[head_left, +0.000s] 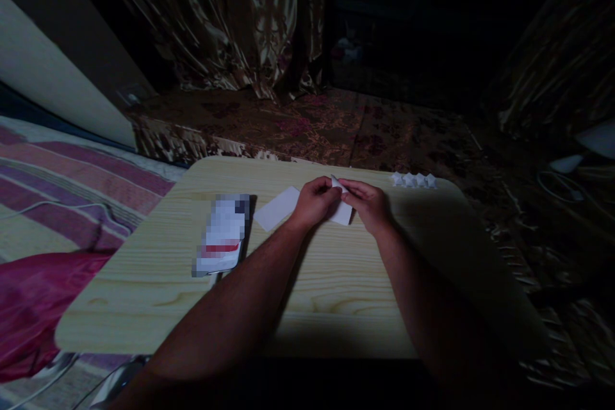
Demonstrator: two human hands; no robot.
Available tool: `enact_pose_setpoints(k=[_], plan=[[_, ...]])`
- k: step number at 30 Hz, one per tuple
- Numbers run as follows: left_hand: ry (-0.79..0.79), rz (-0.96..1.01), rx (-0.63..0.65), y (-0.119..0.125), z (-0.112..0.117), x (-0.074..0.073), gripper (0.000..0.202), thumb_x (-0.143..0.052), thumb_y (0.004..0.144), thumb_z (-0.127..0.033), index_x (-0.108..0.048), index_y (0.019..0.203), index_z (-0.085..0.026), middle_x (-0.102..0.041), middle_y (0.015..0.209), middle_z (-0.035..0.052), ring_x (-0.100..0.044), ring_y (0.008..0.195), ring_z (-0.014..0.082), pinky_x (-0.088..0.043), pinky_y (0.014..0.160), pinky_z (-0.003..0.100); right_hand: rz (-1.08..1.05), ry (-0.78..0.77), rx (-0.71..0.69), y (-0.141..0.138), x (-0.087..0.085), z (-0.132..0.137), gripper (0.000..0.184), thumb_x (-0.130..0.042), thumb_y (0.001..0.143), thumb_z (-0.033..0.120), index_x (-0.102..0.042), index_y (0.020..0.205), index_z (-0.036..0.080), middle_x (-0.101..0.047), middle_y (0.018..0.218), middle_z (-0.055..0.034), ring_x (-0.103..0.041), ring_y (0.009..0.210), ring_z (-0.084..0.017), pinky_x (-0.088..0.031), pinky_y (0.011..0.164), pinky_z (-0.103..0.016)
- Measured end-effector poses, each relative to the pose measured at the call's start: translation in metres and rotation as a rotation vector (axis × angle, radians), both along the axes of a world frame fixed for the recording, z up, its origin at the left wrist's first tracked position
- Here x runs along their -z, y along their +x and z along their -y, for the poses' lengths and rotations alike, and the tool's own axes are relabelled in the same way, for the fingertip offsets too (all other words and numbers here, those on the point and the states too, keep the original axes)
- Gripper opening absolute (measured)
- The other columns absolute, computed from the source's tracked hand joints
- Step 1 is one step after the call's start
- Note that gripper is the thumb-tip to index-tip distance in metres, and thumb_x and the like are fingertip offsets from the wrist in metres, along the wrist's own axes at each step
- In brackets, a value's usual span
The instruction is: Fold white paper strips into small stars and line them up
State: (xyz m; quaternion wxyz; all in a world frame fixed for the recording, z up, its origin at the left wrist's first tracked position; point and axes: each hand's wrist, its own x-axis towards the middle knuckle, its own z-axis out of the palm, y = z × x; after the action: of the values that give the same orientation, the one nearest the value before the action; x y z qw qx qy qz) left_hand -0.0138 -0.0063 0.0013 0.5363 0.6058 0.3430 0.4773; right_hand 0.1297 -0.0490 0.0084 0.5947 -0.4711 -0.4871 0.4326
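Note:
Both hands meet over the far middle of a light wood table (336,307). Between them is a white piece of paper (342,213), its upper end folded or curled up between the fingertips. My left hand (312,204) is closed on the paper from the left, and my right hand (369,204) pinches it from the right. Left of my left hand, a flat white paper sheet (276,209) lies on the tabletop. Several small white folded paper stars (414,180) stand in a row near the far right edge. Fingers hide part of the held paper.
A phone-like slab (223,230), partly blurred out, lies on the table's left side. Left of the table is a striped bed cover (96,186) with a pink cloth (48,295) and a white cable (72,206). Patterned curtains (269,19) hang behind a cloth-covered ledge (298,118).

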Motion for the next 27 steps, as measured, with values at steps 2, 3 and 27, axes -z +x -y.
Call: enact_pose_setpoints(k=[2, 3, 27], plan=[[-0.014, 0.006, -0.019, 0.000, 0.000, 0.001, 0.018, -0.067, 0.073, -0.034, -0.066, 0.076, -0.016, -0.059, 0.066, -0.0017, -0.049, 0.059, 0.0103, -0.037, 0.058, 0.023, -0.007, -0.002, -0.003, 0.001, -0.001, 0.001, 0.040, -0.073, 0.066, 0.028, -0.072, 0.104, 0.018, -0.074, 0.102, -0.0069, -0.068, 0.094, -0.023, -0.053, 0.087, -0.037], [-0.021, 0.010, -0.027, 0.001, 0.000, 0.001, 0.018, -0.067, 0.073, -0.034, -0.065, 0.076, -0.016, -0.058, 0.065, -0.0020, -0.048, 0.058, 0.0101, -0.036, 0.057, 0.023, -0.006, 0.001, -0.004, 0.002, -0.001, 0.001, 0.039, -0.072, 0.067, 0.029, -0.072, 0.104, 0.018, -0.074, 0.101, -0.0067, -0.068, 0.093, -0.022, -0.053, 0.086, -0.036], [-0.045, 0.072, -0.154, 0.001, 0.000, 0.000, 0.026, -0.072, 0.071, -0.039, -0.067, 0.079, -0.015, -0.066, 0.074, 0.0021, -0.054, 0.061, 0.0108, -0.041, 0.059, 0.023, 0.070, -0.049, 0.045, -0.001, 0.008, -0.006, 0.040, -0.077, 0.063, 0.031, -0.068, 0.099, 0.017, -0.072, 0.087, -0.0052, -0.067, 0.077, -0.017, -0.056, 0.070, -0.032]])
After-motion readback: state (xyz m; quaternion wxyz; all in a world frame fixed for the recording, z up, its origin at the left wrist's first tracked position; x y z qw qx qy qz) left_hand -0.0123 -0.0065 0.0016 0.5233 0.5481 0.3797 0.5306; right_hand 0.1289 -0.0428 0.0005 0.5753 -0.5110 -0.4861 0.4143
